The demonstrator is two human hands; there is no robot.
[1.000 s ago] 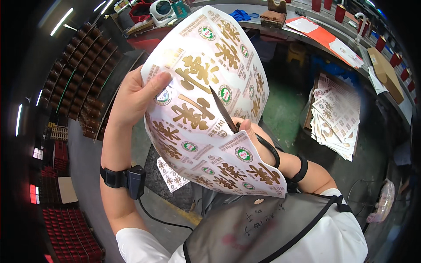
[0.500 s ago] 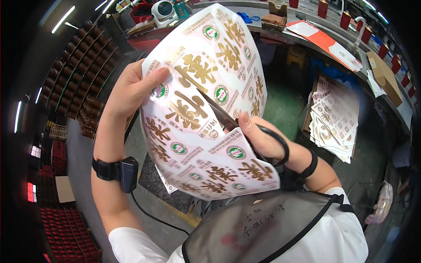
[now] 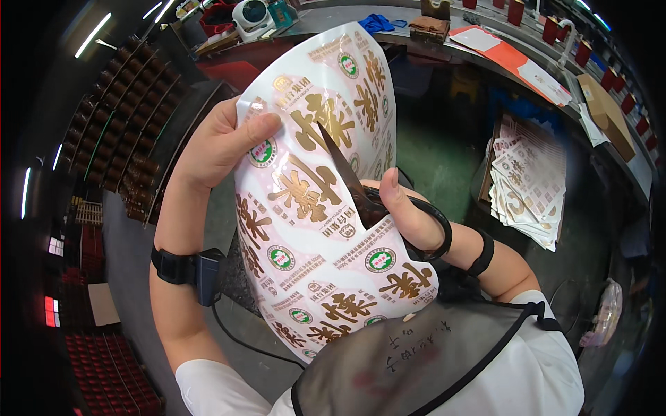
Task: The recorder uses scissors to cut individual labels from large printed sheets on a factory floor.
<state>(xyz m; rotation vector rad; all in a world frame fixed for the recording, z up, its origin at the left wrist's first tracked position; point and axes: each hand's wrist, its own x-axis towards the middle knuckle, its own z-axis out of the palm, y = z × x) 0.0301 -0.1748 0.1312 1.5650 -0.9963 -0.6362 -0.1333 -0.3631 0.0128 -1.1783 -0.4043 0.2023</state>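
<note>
A large glossy sheet (image 3: 305, 249) of white and pink labels, with gold lettering and round green emblems, curves in front of my chest. My left hand (image 3: 218, 145) grips its left edge, thumb on top and the fingers hidden behind. Black-handled scissors (image 3: 340, 163) are in my right hand (image 3: 409, 215), with the thumb through one loop. One dark blade lies over the sheet, pointing up and left across the gold lettering; the other is hidden beneath. A cut runs in from the sheet's right edge, beside the handles.
To the right, a stack of printed sheets (image 3: 531, 180) lies in a shallow holder. The far bench (image 3: 416, 48) carries a white fan (image 3: 253, 17), a blue cloth (image 3: 377, 24), orange-and-white paper (image 3: 496, 52), a cardboard box (image 3: 605, 114) and red cylinders. Racks of brown cups (image 3: 128, 111) stand left.
The sheet has tilted and dropped slightly, its right side folding back. The upper blade, earlier partly hidden in the cut, now shows at length over the sheet. My left hand has shifted slightly right.
</note>
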